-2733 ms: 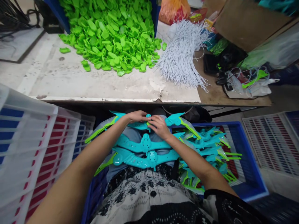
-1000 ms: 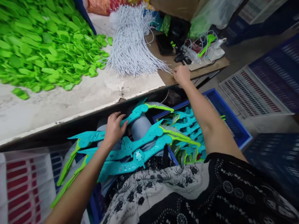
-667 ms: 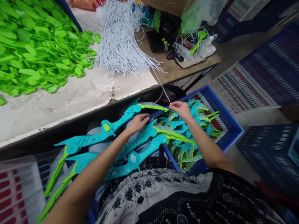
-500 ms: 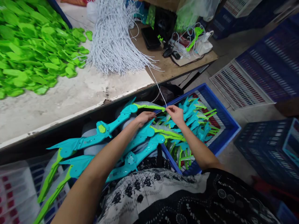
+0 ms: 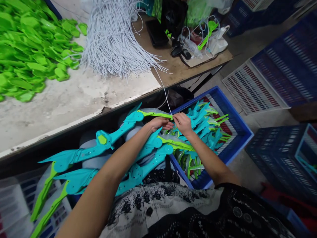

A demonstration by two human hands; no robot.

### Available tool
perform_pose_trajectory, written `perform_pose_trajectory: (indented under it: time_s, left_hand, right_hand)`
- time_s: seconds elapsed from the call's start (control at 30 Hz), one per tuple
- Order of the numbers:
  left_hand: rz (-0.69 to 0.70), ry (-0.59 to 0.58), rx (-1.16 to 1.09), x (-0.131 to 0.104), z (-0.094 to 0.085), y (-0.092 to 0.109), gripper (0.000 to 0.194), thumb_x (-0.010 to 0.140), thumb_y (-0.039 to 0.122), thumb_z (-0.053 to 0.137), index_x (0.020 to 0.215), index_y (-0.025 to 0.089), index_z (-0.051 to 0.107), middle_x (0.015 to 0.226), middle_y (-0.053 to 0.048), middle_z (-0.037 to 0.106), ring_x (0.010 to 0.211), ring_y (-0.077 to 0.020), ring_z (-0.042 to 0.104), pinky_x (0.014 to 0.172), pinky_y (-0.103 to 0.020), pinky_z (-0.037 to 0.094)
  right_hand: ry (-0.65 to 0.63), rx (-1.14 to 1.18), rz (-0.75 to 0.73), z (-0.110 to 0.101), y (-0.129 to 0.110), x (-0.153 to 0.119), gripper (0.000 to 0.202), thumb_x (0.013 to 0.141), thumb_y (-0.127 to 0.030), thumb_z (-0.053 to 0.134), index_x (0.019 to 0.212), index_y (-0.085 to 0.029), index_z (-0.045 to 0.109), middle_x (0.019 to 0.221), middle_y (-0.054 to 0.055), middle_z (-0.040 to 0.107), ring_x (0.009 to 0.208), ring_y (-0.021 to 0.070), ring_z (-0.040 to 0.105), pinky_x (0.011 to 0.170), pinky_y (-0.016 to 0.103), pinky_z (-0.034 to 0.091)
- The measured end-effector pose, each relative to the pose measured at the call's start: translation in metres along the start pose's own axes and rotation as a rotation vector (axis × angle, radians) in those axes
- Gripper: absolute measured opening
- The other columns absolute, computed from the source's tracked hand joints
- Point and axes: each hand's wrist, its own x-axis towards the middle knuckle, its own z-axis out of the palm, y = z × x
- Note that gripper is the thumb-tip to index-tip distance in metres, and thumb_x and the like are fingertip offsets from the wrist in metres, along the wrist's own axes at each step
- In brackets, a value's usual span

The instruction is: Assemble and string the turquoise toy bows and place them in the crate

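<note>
A teal and green bow-shaped toy (image 5: 120, 132) lies across my lap, its green tip pointing right. At that tip my right hand (image 5: 182, 123) pinches the end of a white cord (image 5: 164, 89), which runs up to the bundle on the table. Just left of it, my left hand (image 5: 160, 124) is under the green tip with its fingers stretched out and apart; no object shows in its palm. More teal and green bows (image 5: 159, 155) lie beneath my forearms.
A blue crate (image 5: 237, 140) of teal and green pieces stands at my right. On the table (image 5: 94, 96) are a heap of green parts (image 5: 27, 56) and a white cord bundle (image 5: 114, 39). Stacked crates (image 5: 277, 155) stand further right.
My left hand has moved right, closer to my right hand, and its fingers have spread. The bow and my right hand have shifted slightly left in the view.
</note>
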Motion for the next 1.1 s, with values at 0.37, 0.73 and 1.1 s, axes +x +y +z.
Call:
perform_pose_trajectory:
  time_s: [0.37, 0.73, 1.1]
  left_hand:
    - [0.065, 0.082, 0.123, 0.004, 0.006, -0.001, 0.013, 0.07, 0.016, 0.074, 0.068, 0.009, 0.063, 0.065, -0.008, 0.068, 0.061, -0.0149, 0.065, 0.063, -0.027, 0.052]
    - [0.655, 0.517, 0.005, -0.242, -0.046, 0.013, 0.017, 0.066, 0.037, 0.075, 0.065, 0.022, 0.065, 0.109, -0.005, 0.069, 0.11, -0.0287, 0.059, 0.093, -0.051, 0.046]
    - [1.04, 1.083, -0.177, -0.347, -0.039, -0.066, 0.015, 0.06, 0.041, 0.077, 0.062, 0.031, 0.066, 0.065, 0.003, 0.065, 0.074, -0.0203, 0.064, 0.094, -0.051, 0.049]
  right_hand:
    - [-0.101, 0.237, 0.147, 0.004, -0.002, -0.006, 0.018, 0.087, -0.033, 0.052, 0.095, -0.019, 0.062, 0.104, 0.009, 0.064, 0.099, 0.0219, 0.057, 0.088, 0.04, 0.047]
    - [-0.125, 0.228, 0.33, 0.002, -0.002, -0.015, 0.068, 0.083, -0.035, 0.053, 0.143, -0.018, 0.026, 0.109, 0.009, 0.065, 0.092, 0.021, 0.06, 0.082, 0.036, 0.05]
    - [-0.028, -0.022, 0.099, 0.005, -0.057, 0.037, 0.045, 0.085, -0.029, 0.045, 0.128, -0.017, 0.05, 0.113, 0.016, 0.06, 0.11, 0.0311, 0.05, 0.097, 0.05, 0.038]
